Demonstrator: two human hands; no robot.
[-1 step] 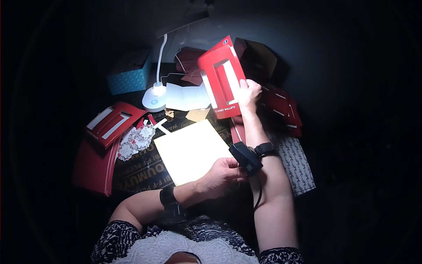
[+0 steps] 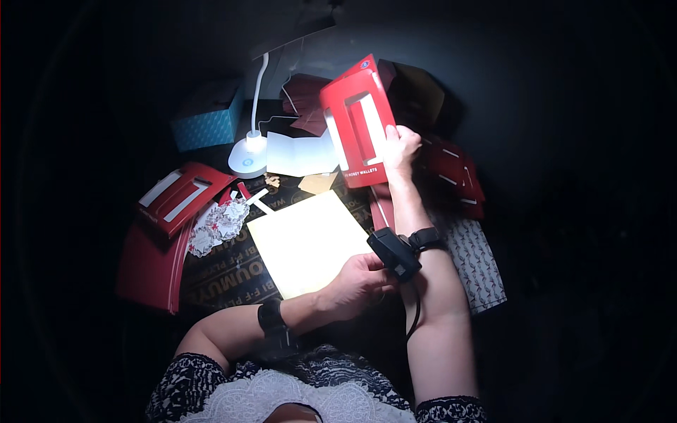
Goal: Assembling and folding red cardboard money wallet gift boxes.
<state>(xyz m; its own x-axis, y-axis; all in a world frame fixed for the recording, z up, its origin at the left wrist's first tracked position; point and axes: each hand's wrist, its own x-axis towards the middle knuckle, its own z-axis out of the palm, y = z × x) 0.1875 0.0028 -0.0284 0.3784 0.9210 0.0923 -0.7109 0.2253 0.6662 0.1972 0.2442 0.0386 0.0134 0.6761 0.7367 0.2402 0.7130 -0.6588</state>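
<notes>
Raised at the far side of the table, a red cardboard wallet package [image 2: 359, 134] with a tall cut-out window and white strips showing is gripped along its right edge by my right hand [image 2: 403, 149]. My left hand [image 2: 357, 283] is closed, its fingers at a small black box [image 2: 393, 254] with a cable beside my right wrist. A black strap [image 2: 426, 240] circles that wrist. Below the package lies a pale yellow sheet [image 2: 310, 243], brightly lit, with my left hand over its near right corner.
On the left, a similar red package [image 2: 185, 199] rests over dark red folders [image 2: 151, 268], beside lacy paper cut-outs [image 2: 218, 225]. A white lamp [image 2: 247, 156], blue box [image 2: 206, 125] and folded white paper [image 2: 302, 154] stand behind. At right are red packages [image 2: 451, 176] and patterned paper [image 2: 472, 264].
The red package has shifted very slightly up and to the right in my right hand. My left hand stays at the black box.
</notes>
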